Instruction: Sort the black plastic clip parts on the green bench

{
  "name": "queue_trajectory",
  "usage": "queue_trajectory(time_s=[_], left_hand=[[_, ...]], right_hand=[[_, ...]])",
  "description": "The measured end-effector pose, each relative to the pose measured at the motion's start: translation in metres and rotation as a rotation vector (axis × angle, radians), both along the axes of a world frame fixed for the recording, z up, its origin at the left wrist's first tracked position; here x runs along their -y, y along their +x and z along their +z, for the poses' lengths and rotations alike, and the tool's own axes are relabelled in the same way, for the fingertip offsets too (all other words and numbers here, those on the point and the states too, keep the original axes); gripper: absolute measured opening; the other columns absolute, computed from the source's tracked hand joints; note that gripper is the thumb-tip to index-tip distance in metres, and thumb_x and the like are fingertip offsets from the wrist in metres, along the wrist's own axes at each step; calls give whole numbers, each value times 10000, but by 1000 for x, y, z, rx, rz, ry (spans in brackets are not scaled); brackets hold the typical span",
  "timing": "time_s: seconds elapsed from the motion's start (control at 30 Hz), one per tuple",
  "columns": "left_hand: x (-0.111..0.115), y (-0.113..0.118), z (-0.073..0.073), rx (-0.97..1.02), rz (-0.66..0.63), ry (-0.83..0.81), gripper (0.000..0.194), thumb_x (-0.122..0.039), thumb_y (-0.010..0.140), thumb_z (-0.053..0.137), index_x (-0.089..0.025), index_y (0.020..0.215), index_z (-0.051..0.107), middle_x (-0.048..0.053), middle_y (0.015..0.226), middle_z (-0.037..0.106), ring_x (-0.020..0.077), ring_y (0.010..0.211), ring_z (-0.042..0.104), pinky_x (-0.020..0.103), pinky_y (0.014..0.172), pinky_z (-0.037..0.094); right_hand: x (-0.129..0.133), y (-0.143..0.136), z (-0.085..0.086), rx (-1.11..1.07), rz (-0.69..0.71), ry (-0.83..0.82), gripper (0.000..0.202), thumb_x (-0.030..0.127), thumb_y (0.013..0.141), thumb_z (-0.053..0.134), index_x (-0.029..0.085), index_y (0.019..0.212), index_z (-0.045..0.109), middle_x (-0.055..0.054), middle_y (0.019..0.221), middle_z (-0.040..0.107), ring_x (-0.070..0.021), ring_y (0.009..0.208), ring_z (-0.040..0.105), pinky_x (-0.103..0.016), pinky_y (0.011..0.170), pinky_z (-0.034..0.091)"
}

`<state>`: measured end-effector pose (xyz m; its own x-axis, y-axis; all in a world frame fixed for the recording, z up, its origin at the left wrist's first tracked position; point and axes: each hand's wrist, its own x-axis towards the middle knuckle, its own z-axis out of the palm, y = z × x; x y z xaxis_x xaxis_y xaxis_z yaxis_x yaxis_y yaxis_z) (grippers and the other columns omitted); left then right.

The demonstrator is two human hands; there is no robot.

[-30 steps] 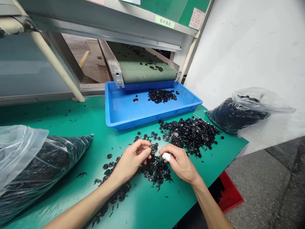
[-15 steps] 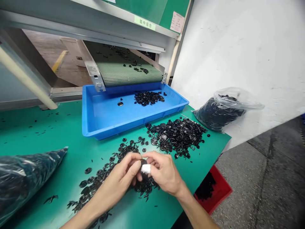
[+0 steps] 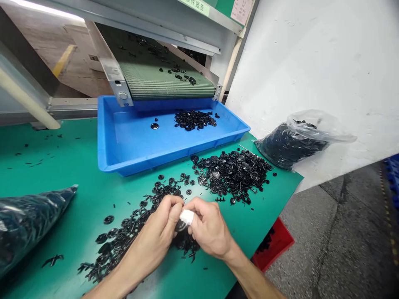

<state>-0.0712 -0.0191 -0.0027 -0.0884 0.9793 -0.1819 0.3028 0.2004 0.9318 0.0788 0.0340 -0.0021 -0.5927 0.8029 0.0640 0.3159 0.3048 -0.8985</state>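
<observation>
My left hand (image 3: 165, 218) and my right hand (image 3: 209, 226) meet over the green table, fingers pinched together. Between their fingertips is a round black plastic part (image 3: 181, 226), mostly covered by the fingers. White wrapping (image 3: 187, 216) covers the tip of my right thumb. Beneath and left of the hands spreads a loose band of black plastic parts (image 3: 124, 234), some round, some branched. A denser heap of black parts (image 3: 238, 172) lies beyond my right hand.
A blue tray (image 3: 137, 160) with black parts stands below the green conveyor belt (image 3: 140, 83). Filled plastic bags lie at left (image 3: 28, 224) and right (image 3: 289, 143). A red bin (image 3: 277, 245) sits below the table's right edge. A white panel (image 3: 311, 62) rises at right.
The camera view has shifted a little. Both hands stay together; my right fingers have curled in more and the wrapped thumb has tilted against the black part.
</observation>
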Motion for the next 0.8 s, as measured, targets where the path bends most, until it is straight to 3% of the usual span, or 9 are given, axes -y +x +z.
queue_trajectory(time_s=[0.1,0.2,0.3,0.4,0.5,0.67,0.8], left_hand=[[-7,-6,4,164,8,-48,338,-530,941,378,-242,1029,531,-78,495,475,138,427,430,246,440,325],[-12,-12,6,356,60,-52,380,-531,925,433,-212,1101,539,-52,498,553,130,413,478,238,427,351],[-14,-13,6,598,119,-102,347,-511,889,542,-215,1070,557,-34,620,590,112,448,521,220,415,385],[-15,-12,4,793,160,-112,235,-444,871,617,-218,913,569,-46,698,576,72,475,521,176,410,386],[-14,-11,5,845,152,-127,222,-382,879,633,-195,786,557,-39,724,599,48,491,516,154,443,409],[-12,-12,11,831,198,-187,106,-250,865,640,-192,822,563,31,920,685,109,655,627,201,521,476],[-12,-11,12,784,111,-182,44,-219,860,611,-181,877,595,3,773,659,87,567,542,199,514,423]], right_hand=[[-24,6,4,184,13,207,259,66,881,401,193,925,623,8,739,614,-115,650,569,-226,618,434],[-53,10,10,594,-83,481,293,66,901,393,171,1029,634,-79,956,590,-177,804,572,-289,679,449],[-69,9,14,885,-52,541,263,87,904,420,169,1026,637,-103,979,564,-197,786,561,-287,599,433],[-70,5,12,908,-26,552,234,96,913,426,182,958,639,-91,970,561,-200,802,553,-280,582,422],[-64,7,10,883,-16,576,208,120,935,422,191,969,615,-84,1013,562,-211,874,532,-284,606,429],[-60,14,10,791,34,665,169,101,909,436,187,944,577,-87,1027,584,-222,874,487,-302,611,416],[-60,18,8,690,62,712,198,95,915,411,185,883,584,-68,904,592,-210,839,479,-324,725,413]])
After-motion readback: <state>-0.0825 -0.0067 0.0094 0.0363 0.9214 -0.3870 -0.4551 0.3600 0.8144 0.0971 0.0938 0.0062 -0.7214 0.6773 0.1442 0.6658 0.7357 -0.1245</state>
